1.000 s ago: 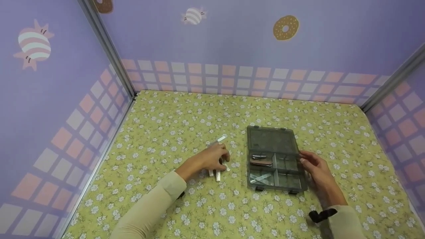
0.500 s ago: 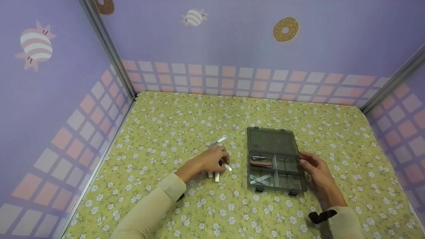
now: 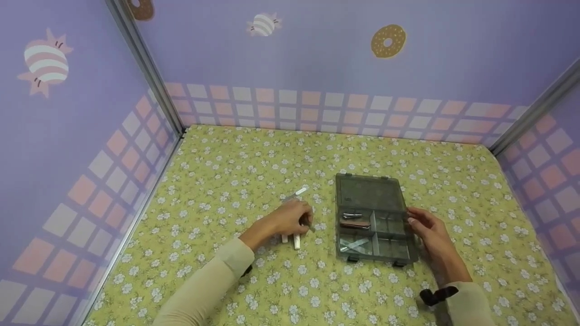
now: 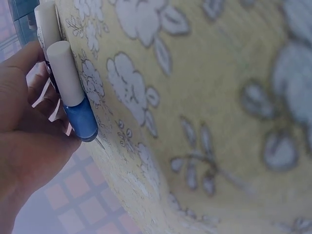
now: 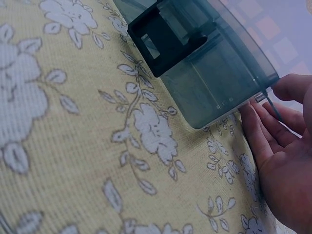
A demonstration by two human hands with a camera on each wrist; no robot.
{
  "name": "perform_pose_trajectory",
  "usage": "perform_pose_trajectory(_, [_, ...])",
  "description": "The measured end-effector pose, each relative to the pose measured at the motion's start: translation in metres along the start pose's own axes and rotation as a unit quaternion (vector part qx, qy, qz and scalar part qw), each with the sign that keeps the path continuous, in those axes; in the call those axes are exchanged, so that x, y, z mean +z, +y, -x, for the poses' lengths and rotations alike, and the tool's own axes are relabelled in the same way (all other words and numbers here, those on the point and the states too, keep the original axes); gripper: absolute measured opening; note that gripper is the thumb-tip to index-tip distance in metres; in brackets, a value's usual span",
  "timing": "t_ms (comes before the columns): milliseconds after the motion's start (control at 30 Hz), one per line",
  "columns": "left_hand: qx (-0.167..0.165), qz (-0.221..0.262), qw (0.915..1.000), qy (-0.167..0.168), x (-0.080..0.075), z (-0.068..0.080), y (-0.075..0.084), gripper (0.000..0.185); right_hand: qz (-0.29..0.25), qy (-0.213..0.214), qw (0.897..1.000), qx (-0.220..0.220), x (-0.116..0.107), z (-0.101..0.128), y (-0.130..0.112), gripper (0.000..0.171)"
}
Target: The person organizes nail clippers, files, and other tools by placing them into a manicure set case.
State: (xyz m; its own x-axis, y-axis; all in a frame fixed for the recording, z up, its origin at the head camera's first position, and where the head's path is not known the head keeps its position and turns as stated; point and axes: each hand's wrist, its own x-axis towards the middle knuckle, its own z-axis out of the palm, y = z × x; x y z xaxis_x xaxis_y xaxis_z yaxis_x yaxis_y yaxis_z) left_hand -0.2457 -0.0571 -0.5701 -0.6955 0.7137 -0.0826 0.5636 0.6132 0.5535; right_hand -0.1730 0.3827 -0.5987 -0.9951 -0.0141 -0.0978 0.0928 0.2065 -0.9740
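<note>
My left hand (image 3: 290, 218) is low over the cloth, thumb and fingertips pinching a small silver strip (image 3: 310, 225) whose exact kind is mostly hidden. Beneath that hand lie two nail polish bottles; a blue one with a white cap (image 4: 75, 92) shows beside the fingers in the left wrist view, and another white cap (image 4: 47, 22) behind it. Beyond the knuckles lies a thin strip with a bright silver end (image 3: 297, 193). My right hand (image 3: 434, 231) holds the right side of an opened smoky plastic organizer box (image 3: 372, 192), thumb at its edge, fingers against the side.
In the box's upper left compartment are a nail clipper (image 3: 352, 216) and a brownish clipper-like piece (image 3: 355, 225). Crossed pale strips (image 3: 355, 245) lie in the lower left one. Flowered cloth (image 3: 253, 154) covers the table, with patterned walls (image 3: 290, 54) behind and at both sides.
The silver strip at my left fingertips has tilted from showing its bright face to a darker edge. My left hand has barely shifted; the right hand and box stay in place.
</note>
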Motion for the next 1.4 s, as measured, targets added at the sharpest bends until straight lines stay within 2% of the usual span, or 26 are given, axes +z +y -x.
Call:
perform_pose_trajectory(300, [0.011,0.014,0.9995,0.025,0.004,-0.008,0.001,0.009,-0.024,-0.003,1.000,0.007,-0.001,-0.001,0.001,0.057])
perform_pose_trajectory(533, [0.041,0.019,0.9973,0.058,0.002,-0.020,0.021,0.008,-0.004,0.002,1.000,-0.010,-0.001,-0.001,0.002,0.055])
perform_pose_trajectory(767, [0.069,0.023,0.9969,0.030,0.006,-0.029,0.054,0.009,-0.011,0.007,1.000,0.000,0.000,-0.001,0.002,0.055])
perform_pose_trajectory(1000, [0.108,0.086,0.9904,0.012,0.015,-0.039,0.083,0.010,-0.029,0.012,0.999,0.007,0.000,-0.001,0.000,0.056])
perform_pose_trajectory(1100, [0.129,0.098,0.9867,0.010,0.020,-0.044,0.094,0.009,-0.037,0.009,0.999,0.005,0.000,-0.001,0.000,0.057])
perform_pose_trajectory(1267, [0.160,0.083,0.9836,0.003,0.030,-0.051,0.106,0.010,-0.059,0.010,0.998,0.018,0.001,0.000,0.001,0.057])
perform_pose_trajectory(1400, [0.165,0.082,0.9830,0.001,0.038,-0.055,0.111,0.010,-0.042,0.011,0.999,0.009,0.000,0.000,0.003,0.057])
